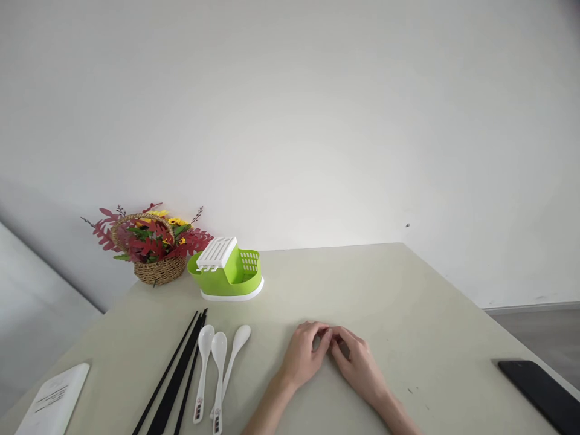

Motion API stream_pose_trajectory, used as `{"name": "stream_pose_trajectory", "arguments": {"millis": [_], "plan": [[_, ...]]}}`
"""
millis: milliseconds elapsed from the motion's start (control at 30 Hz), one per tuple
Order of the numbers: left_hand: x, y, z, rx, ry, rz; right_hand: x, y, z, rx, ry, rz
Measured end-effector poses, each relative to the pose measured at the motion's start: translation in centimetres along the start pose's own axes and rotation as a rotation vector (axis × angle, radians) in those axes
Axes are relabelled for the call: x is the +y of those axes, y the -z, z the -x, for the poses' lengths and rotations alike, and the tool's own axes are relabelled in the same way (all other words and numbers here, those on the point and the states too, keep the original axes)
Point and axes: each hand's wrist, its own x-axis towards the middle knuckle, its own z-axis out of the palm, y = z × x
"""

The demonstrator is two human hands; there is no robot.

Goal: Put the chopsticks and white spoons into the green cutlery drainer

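My left hand (306,350) and my right hand (356,359) rest on the table in front of me. Their fingertips meet in the middle, with fingers curled in and thumbs drawn toward the fingers. Nothing shows in either hand. Left of my left hand lie three white spoons, one slanting spoon (236,345) being nearest and partly under another spoon (219,347); the third spoon (205,344) is beside them. Farther left are several black chopsticks (177,371), loosely bundled. Behind the spoons stands a green cutlery holder (226,283) with a white slotted top and white base.
A wicker basket (161,270) of red and yellow artificial flowers stands at the back left by the wall. At the front left is a white box-like item (57,399) with printed text. A black phone (541,386) lies near the right table (353,284) edge.
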Motion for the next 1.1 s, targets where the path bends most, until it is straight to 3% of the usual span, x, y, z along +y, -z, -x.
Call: {"name": "stream_pose_trajectory", "arguments": {"millis": [1100], "plan": [[-0.25,-0.11,0.2,0.01,0.007,-0.027,0.18,-0.09,0.04,0.018,0.01,0.009]]}}
